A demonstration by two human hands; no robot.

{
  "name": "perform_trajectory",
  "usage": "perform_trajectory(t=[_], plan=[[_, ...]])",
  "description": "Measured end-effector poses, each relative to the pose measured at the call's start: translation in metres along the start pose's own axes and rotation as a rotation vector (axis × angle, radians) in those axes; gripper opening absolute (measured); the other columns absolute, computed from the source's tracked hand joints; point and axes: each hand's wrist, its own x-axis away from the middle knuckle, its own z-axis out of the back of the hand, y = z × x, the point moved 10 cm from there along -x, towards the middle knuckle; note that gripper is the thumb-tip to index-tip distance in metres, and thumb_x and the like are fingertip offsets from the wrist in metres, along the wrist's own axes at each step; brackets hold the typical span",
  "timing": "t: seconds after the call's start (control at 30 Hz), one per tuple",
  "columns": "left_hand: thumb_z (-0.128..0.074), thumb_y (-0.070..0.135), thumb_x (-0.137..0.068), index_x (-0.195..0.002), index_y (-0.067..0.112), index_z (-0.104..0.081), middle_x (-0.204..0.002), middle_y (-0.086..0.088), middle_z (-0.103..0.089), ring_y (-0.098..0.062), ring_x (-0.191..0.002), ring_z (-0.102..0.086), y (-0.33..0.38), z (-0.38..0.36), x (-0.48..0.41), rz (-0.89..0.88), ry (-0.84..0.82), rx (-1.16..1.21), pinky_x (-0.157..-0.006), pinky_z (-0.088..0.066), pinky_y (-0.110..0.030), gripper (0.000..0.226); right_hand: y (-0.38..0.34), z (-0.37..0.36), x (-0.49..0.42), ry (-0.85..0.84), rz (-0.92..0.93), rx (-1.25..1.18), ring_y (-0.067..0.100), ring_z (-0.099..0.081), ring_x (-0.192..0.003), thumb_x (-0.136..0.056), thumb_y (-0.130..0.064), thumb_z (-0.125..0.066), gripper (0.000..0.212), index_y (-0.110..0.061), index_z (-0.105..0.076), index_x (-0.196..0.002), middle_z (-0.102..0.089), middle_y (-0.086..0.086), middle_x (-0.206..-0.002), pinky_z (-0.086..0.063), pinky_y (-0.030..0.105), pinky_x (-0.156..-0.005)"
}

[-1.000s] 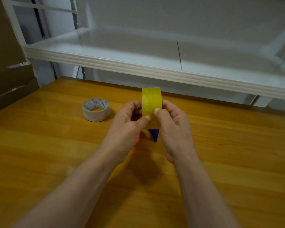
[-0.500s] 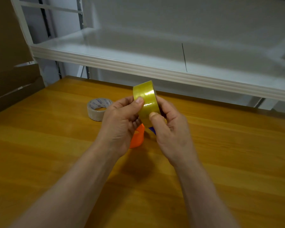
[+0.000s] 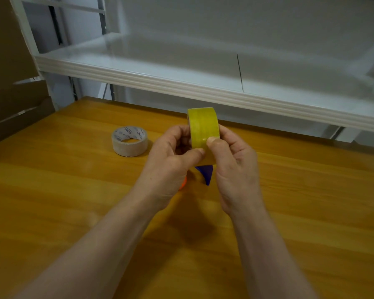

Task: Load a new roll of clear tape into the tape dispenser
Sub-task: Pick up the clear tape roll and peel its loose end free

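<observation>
I hold a yellowish clear tape roll [image 3: 203, 126] upright above the wooden table [image 3: 73, 201], its outer face towards me. My left hand [image 3: 171, 165] grips its left side, thumb tip on the lower face. My right hand [image 3: 233, 165] grips its right side, thumb pressed on the face. Beneath the hands lies the tape dispenser, mostly hidden: a blue part [image 3: 206, 174] shows between the hands and an orange sliver [image 3: 183, 184] by my left palm.
A second tape roll [image 3: 129, 140] with a printed white core lies flat on the table to the left. A white shelf [image 3: 181, 83] overhangs the table's far edge. Cardboard [image 3: 9, 83] stands at the far left.
The roll has been turned from tilted left back to upright and square to me. My left thumb has slid from the top of the roll down to its lower face.
</observation>
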Motion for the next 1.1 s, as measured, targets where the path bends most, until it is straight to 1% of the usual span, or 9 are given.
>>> perform_trajectory(t=[0.2,0.43,0.53,0.63,0.73,0.83,0.9,1.0,1.1], plan=[[-0.074,0.007,-0.073,-0.100,0.010,-0.074,-0.086,-0.008,-0.068,-0.017,-0.074,-0.059,-0.002,0.009,-0.001,0.063,0.070,0.132,-0.059,-0.049,-0.022,0.027,-0.001,-0.008,0.000,-0.058,0.018,0.049,0.007,-0.070,-0.090,-0.100,-0.010,-0.048,0.029,-0.016,-0.073,-0.113,-0.076,-0.002,-0.098,-0.056,0.023,-0.076],[-0.077,0.012,-0.068,-0.089,0.013,-0.076,-0.080,-0.007,-0.069,-0.019,-0.070,-0.058,-0.010,0.015,-0.001,0.156,0.114,0.189,-0.059,-0.047,-0.024,0.021,0.000,-0.012,0.003,-0.127,-0.039,0.053,0.013,-0.070,-0.080,-0.098,-0.018,-0.048,0.030,-0.016,-0.073,-0.116,-0.076,0.003,-0.094,-0.058,0.029,-0.066],[-0.077,0.013,-0.065,-0.090,0.009,-0.071,-0.071,-0.003,-0.071,-0.014,-0.062,-0.061,-0.009,0.017,-0.001,0.184,0.124,0.252,-0.054,-0.050,-0.022,0.026,-0.005,-0.016,0.005,-0.160,-0.015,0.073,0.014,-0.071,-0.078,-0.101,-0.012,-0.047,0.029,-0.018,-0.073,-0.113,-0.075,0.007,-0.094,-0.058,0.027,-0.066],[-0.070,0.016,-0.066,-0.088,0.006,-0.068,-0.066,-0.002,-0.070,-0.012,-0.058,-0.064,-0.010,0.018,-0.001,0.217,0.142,0.336,-0.053,-0.053,-0.022,0.024,-0.009,-0.019,0.006,-0.175,0.020,0.136,0.024,-0.070,-0.085,-0.098,-0.015,-0.047,0.029,-0.025,-0.073,-0.109,-0.074,0.008,-0.096,-0.059,0.036,-0.066],[-0.069,0.018,-0.071,-0.095,0.002,-0.064,-0.059,0.000,-0.064,-0.010,-0.049,-0.063,-0.013,0.017,0.000,0.270,0.149,0.461,-0.045,-0.051,-0.019,0.030,-0.009,-0.022,0.006,-0.191,0.026,0.160,0.012,-0.071,-0.082,-0.096,-0.014,-0.048,0.033,-0.020,-0.072,-0.117,-0.073,0.005,-0.102,-0.055,0.024,-0.066],[-0.068,0.026,-0.077,-0.102,0.003,-0.063,-0.055,0.002,-0.061,-0.007,-0.044,-0.061,-0.010,0.013,0.001,0.285,0.128,0.528,-0.041,-0.049,-0.015,0.035,-0.011,-0.024,0.007,-0.198,0.046,0.114,0.012,-0.073,-0.086,-0.097,-0.005,-0.048,0.033,-0.011,-0.071,-0.120,-0.075,0.008,-0.102,-0.057,0.025,-0.073],[-0.066,0.029,-0.083,-0.094,0.005,-0.064,-0.057,0.002,-0.064,-0.008,-0.049,-0.062,-0.006,0.013,0.000,0.243,0.111,0.459,-0.045,-0.050,-0.016,0.027,-0.011,-0.022,0.008,-0.181,0.037,0.074,0.011,-0.073,-0.082,-0.099,-0.002,-0.048,0.033,-0.016,-0.072,-0.116,-0.077,0.004,-0.096,-0.057,0.024,-0.070],[-0.073,0.028,-0.085,-0.103,0.001,-0.065,-0.083,-0.010,-0.067,-0.025,-0.076,-0.060,0.000,0.016,-0.003,0.120,0.106,0.250,-0.066,-0.051,-0.029,0.033,-0.011,-0.013,0.006,-0.107,0.024,0.047,0.011,-0.069,-0.077,-0.096,-0.013,-0.050,0.030,-0.026,-0.074,-0.108,-0.076,0.000,-0.090,-0.058,0.028,-0.065],[-0.075,0.020,-0.080,-0.109,-0.002,-0.064,-0.100,-0.024,-0.066,-0.033,-0.091,-0.060,0.004,0.006,0.000,0.018,0.048,0.034,-0.080,-0.052,-0.042,0.038,-0.007,-0.001,0.002,-0.007,0.007,0.029,0.016,-0.067,-0.081,-0.093,-0.016,-0.050,0.029,-0.017,-0.076,-0.105,-0.075,0.013,-0.093,-0.056,0.033,-0.069]])
